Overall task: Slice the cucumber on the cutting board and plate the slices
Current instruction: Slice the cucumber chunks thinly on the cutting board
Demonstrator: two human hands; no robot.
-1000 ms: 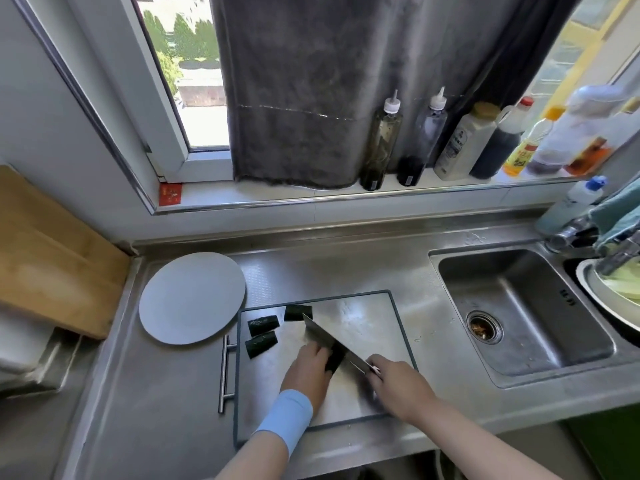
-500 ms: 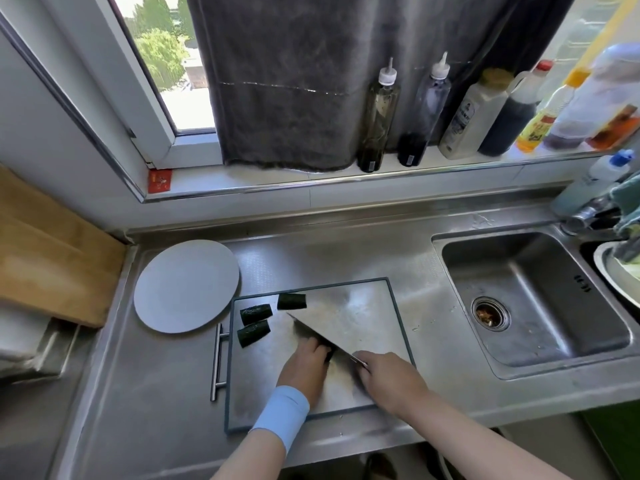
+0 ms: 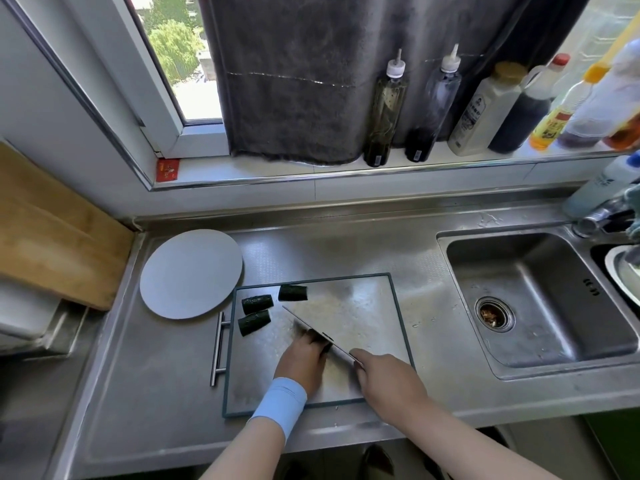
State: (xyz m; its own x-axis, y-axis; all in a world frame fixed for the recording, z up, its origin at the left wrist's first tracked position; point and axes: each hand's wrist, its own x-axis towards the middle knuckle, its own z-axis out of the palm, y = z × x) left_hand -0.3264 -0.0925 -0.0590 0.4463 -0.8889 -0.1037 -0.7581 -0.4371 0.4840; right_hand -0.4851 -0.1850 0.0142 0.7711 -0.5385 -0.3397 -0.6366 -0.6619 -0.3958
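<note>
The cutting board is brushed silver steel with a dark grey-green rim; the three cucumber pieces on it are deep green, almost black, and a fourth cucumber piece beside the knife is just as dark; the knife blade is bright silver. The plate is a plain, pale grey; the counter and sink are dull steel grey. The wristband is light blue. The curtain is charcoal with one thin pale line across it; the wooden board is honey-tan; the sticker on the sill is red. The oil bottle holds olive-tinted liquid under a white cap; the soy sauce bottle is near-black with a red cap.
</note>
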